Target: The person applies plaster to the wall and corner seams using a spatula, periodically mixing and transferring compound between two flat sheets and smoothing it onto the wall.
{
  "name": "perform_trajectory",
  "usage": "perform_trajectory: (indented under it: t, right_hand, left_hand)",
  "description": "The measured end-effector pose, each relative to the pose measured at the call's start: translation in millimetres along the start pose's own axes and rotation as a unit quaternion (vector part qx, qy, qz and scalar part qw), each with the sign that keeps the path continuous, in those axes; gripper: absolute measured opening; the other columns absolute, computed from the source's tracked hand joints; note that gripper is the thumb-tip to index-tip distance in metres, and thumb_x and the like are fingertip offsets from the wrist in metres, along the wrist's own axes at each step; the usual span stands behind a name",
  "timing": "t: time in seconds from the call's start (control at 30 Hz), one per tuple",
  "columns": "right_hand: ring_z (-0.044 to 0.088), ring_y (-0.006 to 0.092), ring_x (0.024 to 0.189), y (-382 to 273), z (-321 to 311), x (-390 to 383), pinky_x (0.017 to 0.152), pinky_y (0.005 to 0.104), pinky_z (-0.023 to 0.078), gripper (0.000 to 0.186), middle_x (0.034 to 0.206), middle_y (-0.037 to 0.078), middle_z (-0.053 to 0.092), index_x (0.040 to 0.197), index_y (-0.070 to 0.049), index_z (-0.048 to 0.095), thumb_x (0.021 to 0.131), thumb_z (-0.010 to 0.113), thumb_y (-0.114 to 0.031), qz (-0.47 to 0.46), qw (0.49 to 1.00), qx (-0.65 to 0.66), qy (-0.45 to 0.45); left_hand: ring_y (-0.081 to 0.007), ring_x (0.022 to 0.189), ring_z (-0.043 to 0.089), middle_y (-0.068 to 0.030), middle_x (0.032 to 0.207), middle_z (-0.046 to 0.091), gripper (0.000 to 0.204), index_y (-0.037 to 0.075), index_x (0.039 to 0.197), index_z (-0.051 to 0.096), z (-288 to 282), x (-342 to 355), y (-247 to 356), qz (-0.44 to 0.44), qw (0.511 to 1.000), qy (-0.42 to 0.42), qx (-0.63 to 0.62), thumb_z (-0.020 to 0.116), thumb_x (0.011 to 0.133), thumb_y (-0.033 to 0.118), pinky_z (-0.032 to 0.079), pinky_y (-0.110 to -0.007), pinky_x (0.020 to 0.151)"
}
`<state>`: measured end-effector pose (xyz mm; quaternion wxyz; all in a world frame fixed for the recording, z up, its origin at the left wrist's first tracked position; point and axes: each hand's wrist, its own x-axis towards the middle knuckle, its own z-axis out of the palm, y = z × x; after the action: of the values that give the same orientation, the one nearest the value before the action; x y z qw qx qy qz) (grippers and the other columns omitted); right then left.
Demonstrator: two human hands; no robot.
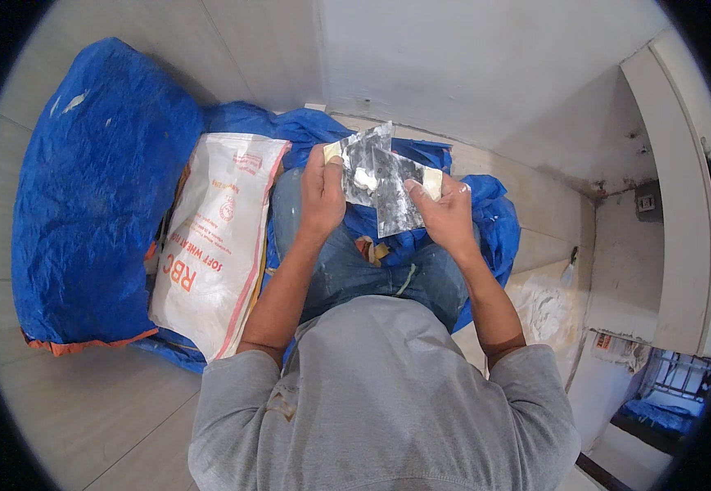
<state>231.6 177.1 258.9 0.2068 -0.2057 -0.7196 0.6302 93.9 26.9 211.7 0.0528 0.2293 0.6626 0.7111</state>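
Observation:
My left hand (322,196) is closed on a flat putty scraper (359,149) with a thin metal blade and a pale yellow grip edge. In my right hand (447,211) is a similar putty scraper (396,214), my thumb pressed on its face near the yellow edge. Both blades are smeared with white and dark patches, and they cross above my lap; whether they touch I cannot tell. A lump of white putty (365,179) sits on the left blade, close to the other blade's edge.
Blue tarpaulin (101,204) is heaped at the left and continues under my legs. A white woven sack (220,237) lies beside my left leg. On the right, a putty-smeared board (545,307) lies near the wall, below a pale cabinet (683,164).

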Motion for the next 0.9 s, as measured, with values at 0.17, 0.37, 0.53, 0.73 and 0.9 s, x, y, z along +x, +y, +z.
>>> perform_trajectory:
  t: [0.17, 0.37, 0.53, 0.73, 0.9]
  right_hand:
    - [0.059, 0.0085, 0.066, -16.3, 9.3, 9.7, 0.06, 0.0309, 0.049, 0.019, 0.073, 0.009, 0.072, 0.096, 0.004, 0.073, 0.09, 0.073, -0.015, -0.072, 0.982, -0.174, 0.018]
    - [0.053, 0.0098, 0.06, -1.6, 14.4, 27.3, 0.055, 0.0329, 0.044, 0.021, 0.063, 0.007, 0.062, 0.082, 0.003, 0.066, 0.09, 0.074, -0.015, -0.183, 0.95, -0.253, 0.027]
    - [0.055, 0.0115, 0.061, 0.9, 5.7, 45.1, 0.056, 0.0316, 0.044, 0.019, 0.067, 0.006, 0.063, 0.084, 0.0, 0.068, 0.091, 0.074, -0.017, -0.228, 0.923, -0.301, 0.076]
    - [0.065, 0.017, 0.107, 44.3, 3.6, 61.7, 0.091, 0.0345, 0.055, 0.043, 0.123, 0.008, 0.066, 0.138, -0.002, 0.05, 0.104, 0.06, -0.026, 0.103, 0.956, 0.263, -0.074]
    - [0.065, 0.0176, 0.109, 58.7, 2.1, 50.8, 0.091, 0.0341, 0.054, 0.049, 0.122, 0.009, 0.066, 0.137, -0.001, 0.051, 0.1, 0.066, -0.03, 0.147, 0.955, 0.24, -0.092]
  left_hand:
    - [-0.0138, 0.08, 0.056, -0.0061, 0.087, 0.063, 0.018, -0.001, 0.108, 0.058, -13.3, 3.6, -7.5, 0.025, 0.999, -0.027, 0.011, 0.047, 0.101, 0.011, 0.046, -0.033, 0.074]
    - [-0.0123, 0.08, 0.052, -0.0039, 0.086, 0.059, 0.017, 0.0, 0.107, 0.058, -33.0, 9.0, -25.9, -0.016, 0.997, -0.072, -0.026, 0.049, 0.1, 0.012, 0.044, -0.032, 0.073]
    - [-0.0103, 0.086, 0.053, -0.0036, 0.093, 0.06, 0.019, 0.0, 0.109, 0.059, -49.5, 18.2, -46.4, -0.051, 0.996, -0.067, -0.037, 0.048, 0.101, 0.014, 0.044, -0.029, 0.077]
    - [-0.0124, 0.093, 0.061, -0.0051, 0.103, 0.065, 0.024, 0.001, 0.117, 0.06, -21.8, 14.7, -55.6, -0.259, 0.907, -0.072, -0.323, 0.049, 0.1, 0.013, 0.05, -0.029, 0.083]
    - [-0.0187, 0.097, 0.069, -0.0115, 0.112, 0.068, 0.03, 0.001, 0.123, 0.058, -6.3, 11.1, -44.5, -0.268, 0.86, -0.091, -0.425, 0.045, 0.099, 0.011, 0.056, -0.035, 0.087]
